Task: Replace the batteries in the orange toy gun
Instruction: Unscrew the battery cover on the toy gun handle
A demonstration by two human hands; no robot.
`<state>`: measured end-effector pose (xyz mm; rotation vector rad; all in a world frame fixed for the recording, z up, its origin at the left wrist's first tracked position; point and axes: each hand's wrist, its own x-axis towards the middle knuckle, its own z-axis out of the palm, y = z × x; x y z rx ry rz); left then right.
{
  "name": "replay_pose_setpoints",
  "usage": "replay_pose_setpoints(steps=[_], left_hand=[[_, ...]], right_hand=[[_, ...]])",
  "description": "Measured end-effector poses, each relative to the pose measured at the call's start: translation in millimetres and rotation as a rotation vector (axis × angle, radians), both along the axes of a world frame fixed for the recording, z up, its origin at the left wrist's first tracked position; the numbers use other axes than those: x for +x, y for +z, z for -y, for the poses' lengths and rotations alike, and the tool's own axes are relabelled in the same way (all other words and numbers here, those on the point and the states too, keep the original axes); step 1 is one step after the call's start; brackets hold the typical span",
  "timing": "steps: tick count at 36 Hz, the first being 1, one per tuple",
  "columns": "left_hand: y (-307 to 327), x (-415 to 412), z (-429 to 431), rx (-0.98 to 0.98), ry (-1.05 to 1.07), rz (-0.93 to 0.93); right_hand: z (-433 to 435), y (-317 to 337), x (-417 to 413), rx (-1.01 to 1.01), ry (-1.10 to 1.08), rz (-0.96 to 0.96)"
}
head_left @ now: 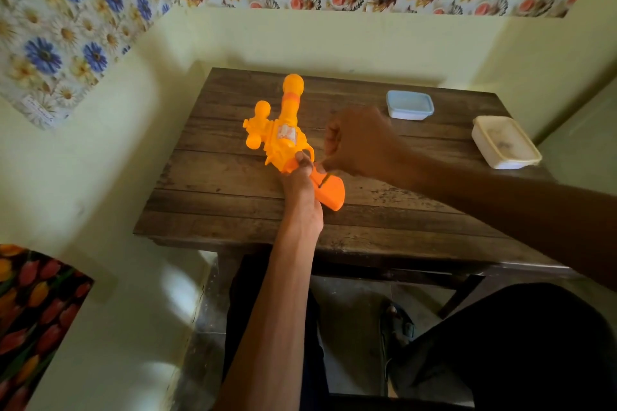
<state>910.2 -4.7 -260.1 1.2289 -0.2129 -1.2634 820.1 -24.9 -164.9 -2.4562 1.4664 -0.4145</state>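
Observation:
The orange toy gun [283, 130] lies on the wooden table [233, 203], barrel pointing away from me, its darker orange grip [330, 193] toward the front edge. My left hand [300, 183] presses on the gun where the body meets the grip. Just to the right, my right hand [357, 143] is closed around a thin tool, probably a screwdriver [324, 178], whose dark tip touches the top of the grip. Most of the tool is hidden inside the fist.
A light blue lidded box [410, 105] stands at the back of the table. At the right edge sits a cream lidded box [505, 142]. Walls close in on the left and back. My legs and a sandalled foot [397, 327] are below the table.

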Motion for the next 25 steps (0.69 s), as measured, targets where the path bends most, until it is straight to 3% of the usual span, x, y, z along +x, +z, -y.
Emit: replay_pose_setpoints(steps=[3, 6, 9, 16, 25], left_hand=[[-3.9, 2.1, 0.7, -0.008, -0.002, -0.037], [-3.5, 2.9, 0.6, -0.008, 0.003, -0.037], [-5.4, 4.6, 0.7, -0.008, -0.013, -0.066], [-4.2, 0.4, 0.7, -0.029, -0.018, -0.043], [-3.9, 1.5, -0.5, 0.000, -0.019, -0.041]], right_hand=[[-5.2, -6.1, -0.9, -0.049, 0.004, 0.044], [-5.9, -11.5, -3.1, -0.169, -0.038, -0.105], [-4.0, -7.8, -7.8, -0.147, -0.064, -0.152], [2.0, 5.0, -14.5, -0.026, 0.129, 0.005], [2.7, -12.0, -4.1, -0.126, -0.071, -0.028]])
